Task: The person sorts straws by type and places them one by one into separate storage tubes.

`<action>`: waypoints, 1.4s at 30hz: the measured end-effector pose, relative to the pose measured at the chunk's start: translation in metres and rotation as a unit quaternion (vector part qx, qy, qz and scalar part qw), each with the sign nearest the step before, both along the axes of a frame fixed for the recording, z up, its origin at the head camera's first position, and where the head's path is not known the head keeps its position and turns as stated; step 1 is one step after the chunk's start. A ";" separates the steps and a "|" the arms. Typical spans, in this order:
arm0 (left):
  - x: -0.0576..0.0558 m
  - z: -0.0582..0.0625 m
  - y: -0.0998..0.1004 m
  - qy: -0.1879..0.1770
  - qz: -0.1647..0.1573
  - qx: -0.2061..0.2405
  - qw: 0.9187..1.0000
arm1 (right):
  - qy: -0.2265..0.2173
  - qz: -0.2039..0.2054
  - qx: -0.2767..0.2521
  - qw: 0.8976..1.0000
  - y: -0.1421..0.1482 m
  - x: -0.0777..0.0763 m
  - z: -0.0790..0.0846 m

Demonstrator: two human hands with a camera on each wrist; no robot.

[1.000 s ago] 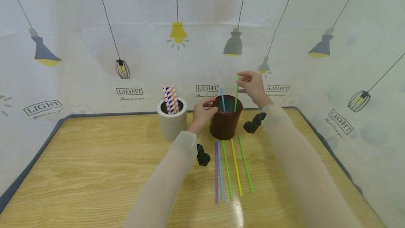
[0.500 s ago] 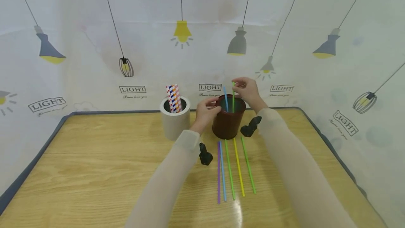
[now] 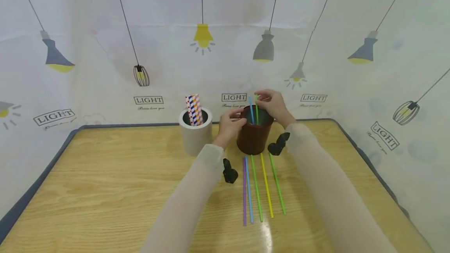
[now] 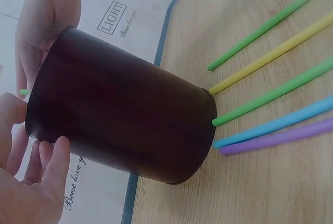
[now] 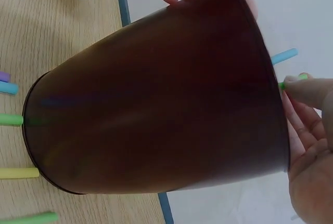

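A dark brown, bucket-shaped holder (image 3: 254, 140) stands upright on the table in the head view. My left hand (image 3: 229, 126) grips it at the left of the rim. Above the opening, my right hand (image 3: 275, 104) pinches the upper end of a green straw (image 3: 257, 115), whose lower part is inside the holder. A light blue straw (image 3: 251, 114) leans in there beside it. In the right wrist view, thumb and fingers hold the green straw (image 5: 282, 85) close to the rim. The holder's wall hides the straws' lower ends in both wrist views.
In front of the holder lie a purple straw (image 3: 244, 194), a blue straw (image 3: 250, 202), a yellow straw (image 3: 268, 190) and two green straws, one between (image 3: 257, 192) and one rightmost. A white holder (image 3: 195, 140) with patterned paper straws (image 3: 194, 109) stands left. A printed backdrop rises behind the table.
My right hand has moved left and down, lowering the green straw deeper into the brown holder, closer to the blue straw. My left hand stays at the rim. The view has shifted slightly.
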State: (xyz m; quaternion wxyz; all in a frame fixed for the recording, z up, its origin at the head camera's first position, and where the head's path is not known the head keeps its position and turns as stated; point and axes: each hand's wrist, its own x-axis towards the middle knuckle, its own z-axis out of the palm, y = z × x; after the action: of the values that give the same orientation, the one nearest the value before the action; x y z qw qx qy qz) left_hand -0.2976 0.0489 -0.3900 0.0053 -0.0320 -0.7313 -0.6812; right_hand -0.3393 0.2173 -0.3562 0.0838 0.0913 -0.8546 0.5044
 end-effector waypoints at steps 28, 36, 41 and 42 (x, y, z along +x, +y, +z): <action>0.004 0.002 0.003 0.000 -0.003 0.011 1.000 | -0.101 -0.007 -0.085 0.991 0.043 0.046 0.008; 0.001 0.001 0.002 -0.009 -0.006 0.006 1.000 | -0.132 -0.027 -0.106 0.985 0.058 0.070 -0.026; 0.001 0.000 0.001 -0.012 -0.007 0.005 1.000 | -0.163 -0.017 -0.105 0.981 0.061 0.076 -0.056; 0.001 0.000 0.001 -0.014 -0.006 0.005 1.000 | -0.172 -0.013 -0.103 0.980 0.061 0.077 -0.061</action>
State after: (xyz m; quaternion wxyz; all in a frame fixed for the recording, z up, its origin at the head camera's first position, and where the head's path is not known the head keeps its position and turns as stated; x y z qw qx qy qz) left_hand -0.2967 0.0502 -0.3903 -0.0093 -0.0269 -0.7280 -0.6850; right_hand -0.2628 0.2787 -0.4172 -0.0486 -0.0172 -0.8009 0.5965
